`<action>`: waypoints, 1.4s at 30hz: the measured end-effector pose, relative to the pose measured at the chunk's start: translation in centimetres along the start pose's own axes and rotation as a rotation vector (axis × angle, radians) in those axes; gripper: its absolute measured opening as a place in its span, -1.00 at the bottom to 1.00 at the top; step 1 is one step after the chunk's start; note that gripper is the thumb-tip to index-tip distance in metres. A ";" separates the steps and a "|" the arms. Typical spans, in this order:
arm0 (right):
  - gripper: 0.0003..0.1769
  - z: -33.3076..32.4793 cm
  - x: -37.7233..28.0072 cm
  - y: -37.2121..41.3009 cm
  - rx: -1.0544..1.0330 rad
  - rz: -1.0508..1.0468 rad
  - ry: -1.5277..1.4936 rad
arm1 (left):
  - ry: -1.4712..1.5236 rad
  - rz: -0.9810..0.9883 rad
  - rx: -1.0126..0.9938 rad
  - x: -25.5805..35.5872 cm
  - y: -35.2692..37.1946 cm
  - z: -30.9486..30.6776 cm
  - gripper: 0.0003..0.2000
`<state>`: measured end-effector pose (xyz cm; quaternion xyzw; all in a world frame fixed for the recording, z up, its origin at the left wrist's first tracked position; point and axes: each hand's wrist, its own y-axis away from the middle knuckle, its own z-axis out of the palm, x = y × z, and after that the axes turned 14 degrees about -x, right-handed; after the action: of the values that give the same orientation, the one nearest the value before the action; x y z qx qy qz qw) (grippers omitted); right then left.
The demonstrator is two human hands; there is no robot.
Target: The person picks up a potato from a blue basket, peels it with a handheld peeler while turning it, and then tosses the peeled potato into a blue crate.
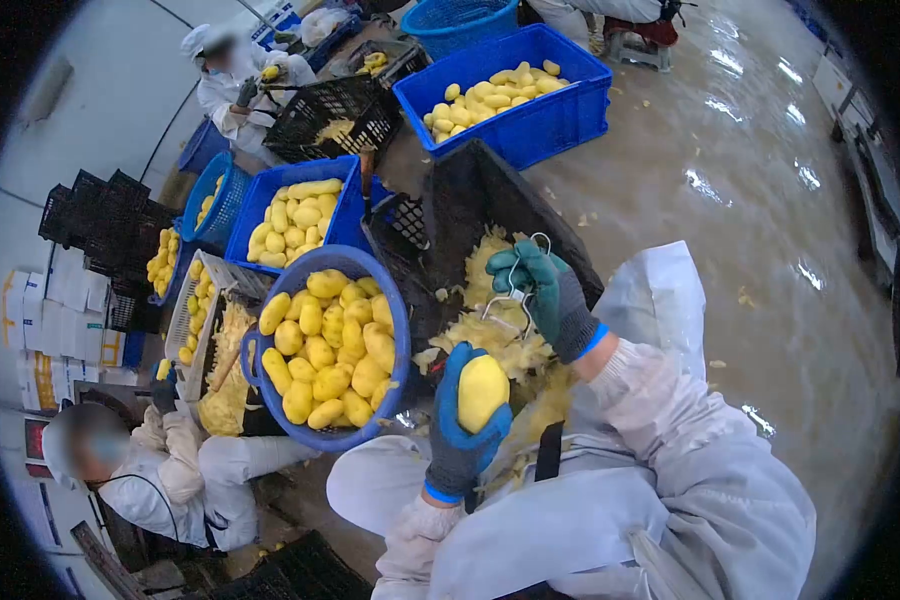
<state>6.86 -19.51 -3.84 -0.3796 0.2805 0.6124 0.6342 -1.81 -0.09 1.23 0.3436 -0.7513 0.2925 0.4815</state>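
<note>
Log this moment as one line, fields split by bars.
left hand: holds potato | right hand: holds wire tool, apart from potato | peelings: near hands | tub: heaped with potatoes

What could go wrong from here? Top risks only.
The smooth potato could slip from the left hand, which alone holds it. The metal tool in the right hand is close by, so a stray stroke might hit the left hand. Potatoes heaped in the purple basin may roll off if bumped.
</note>
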 end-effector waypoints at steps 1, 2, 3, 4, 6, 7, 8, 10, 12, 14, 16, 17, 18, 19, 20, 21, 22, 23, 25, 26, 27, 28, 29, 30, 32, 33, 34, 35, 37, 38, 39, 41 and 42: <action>-0.68 1.9 -2.0 0.9 -0.069 -0.031 0.095 | 0.014 -0.013 0.004 0.0 0.3 0.3 -0.26; -0.68 2.9 -2.6 1.7 -0.188 -0.106 0.311 | 0.032 -0.027 0.005 0.0 0.7 0.7 -0.26; -0.68 3.8 -3.3 2.5 -0.287 -0.206 0.514 | 0.041 -0.024 0.004 0.0 0.5 0.8 -0.26; -0.67 3.0 -2.7 2.0 -0.183 -0.123 0.329 | 0.047 -0.016 -0.001 0.0 0.2 0.8 -0.26; -0.64 0.6 -1.0 0.4 0.010 0.046 -0.053 | 0.053 -0.010 0.000 0.0 0.0 0.5 -0.26; -0.63 -0.3 -1.0 -0.4 0.034 0.034 -0.429 | 0.290 -0.049 0.022 0.2 -0.2 0.3 -0.25; -0.67 -0.6 -0.7 -0.1 -0.027 0.030 -0.255 | 0.534 -0.091 0.045 0.6 -0.2 0.4 -0.24; -0.75 3.0 -4.1 2.7 -0.126 0.055 0.085 | 0.877 -0.192 0.065 0.8 0.9 1.2 -0.22; -0.68 3.3 -2.2 3.1 -0.278 -0.259 0.633 | 1.033 -0.231 0.030 0.3 0.4 1.1 -0.20; -0.61 1.4 -0.7 1.6 0.025 0.079 -0.021 | 1.138 -0.235 -0.012 0.2 0.4 0.9 -0.19; -0.62 1.3 -1.9 0.9 0.058 0.054 -0.095 | 1.190 -0.195 -0.050 0.1 0.5 0.6 -0.19; -0.62 1.5 -2.7 1.1 0.083 0.054 -0.132 | 1.163 -0.194 -0.016 0.0 0.9 0.7 -0.21; -0.62 2.6 -3.0 2.2 -0.026 0.077 -0.060 | 1.140 -0.195 0.016 -0.1 1.3 1.1 -0.23; -0.61 4.5 -3.2 3.3 -0.138 0.091 0.013 | 1.112 -0.189 0.043 -0.3 1.4 1.3 -0.25; -0.60 5.6 -3.5 3.6 -0.249 0.093 0.086 | 1.045 -0.206 0.042 -0.1 1.2 1.3 -0.29; -0.60 3.9 -1.1 2.4 -0.287 -0.315 0.560 | 0.978 -0.224 0.040 0.1 1.0 1.3 -0.33; -0.60 2.0 -0.2 1.5 -0.149 -0.175 0.335 | 0.911 -0.242 0.038 0.3 0.8 1.3 -0.36; -0.61 -0.2 0.1 0.5 -0.024 -0.034 0.108 | 1.150 -0.224 0.030 0.3 0.6 0.9 -0.40; -0.65 -0.3 -2.3 0.8 0.015 0.108 -0.143 | 1.409 -0.256 0.058 0.6 0.4 -0.1 -0.44; -0.66 1.0 -2.5 1.8 -0.073 0.040 -0.020 | 1.204 -0.240 0.111 0.5 0.4 0.1 -0.42; -0.66 3.0 -2.0 3.0 -0.162 -0.027 0.106 | 1.000 -0.221 0.159 0.3 0.3 0.6 -0.39; -0.66 4.6 -1.7 3.5 -0.255 -0.105 0.234 | 1.038 -0.223 0.175 0.4 0.0 0.7 -0.41; -0.59 5.4 -1.6 3.7 -0.215 0.108 0.065 | 1.076 -0.224 0.191 0.5 -0.3 0.8 -0.43; -0.58 4.6 -1.7 3.4 -0.151 0.059 0.063 | 1.114 -0.224 0.208 0.7 -0.6 1.0 -0.44; -0.58 1.0 -1.4 1.2 -0.040 -0.037 0.059 | 1.214 -0.259 0.221 2.6 -1.0 0.8 -0.49; -0.58 -0.1 -1.2 0.0 0.092 -0.002 -0.136 | 1.012 -0.240 0.217 2.9 -1.0 1.2 -0.50; -0.59 0.0 -0.4 0.4 0.000 -0.062 -0.002 | 0.816 -0.228 0.227 3.2 -1.0 1.5 -0.50; -0.59 1.9 -1.0 1.6 -0.092 -0.112 0.135 | 0.932 -0.203 0.237 2.9 -1.0 1.4 -0.51; -0.59 5.4 -2.6 3.6 -0.285 -0.097 0.246 | 1.102 -0.206 0.222 3.0 -1.0 1.4 -0.50; -0.59 4.7 -2.2 3.1 -0.207 -0.083 0.131 | 1.186 -0.210 0.217 3.0 -1.1 1.3 -0.50; -0.59 3.2 -1.4 2.2 -0.131 -0.065 0.013 | 0.907 -0.285 0.214 3.0 -1.2 1.8 -0.49; -0.57 0.6 -1.6 0.5 0.046 0.077 -0.186 | 0.538 -0.267 0.208 2.7 -1.2 1.7 -0.46; -0.57 1.4 -1.5 0.7 -0.012 0.032 -0.097 | 0.449 -0.186 0.193 2.2 -1.1 1.3 -0.44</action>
<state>5.88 -19.27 -1.91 -0.3489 0.2518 0.6418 0.6348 -2.29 -2.26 2.90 0.3821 -0.5594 0.3860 0.6262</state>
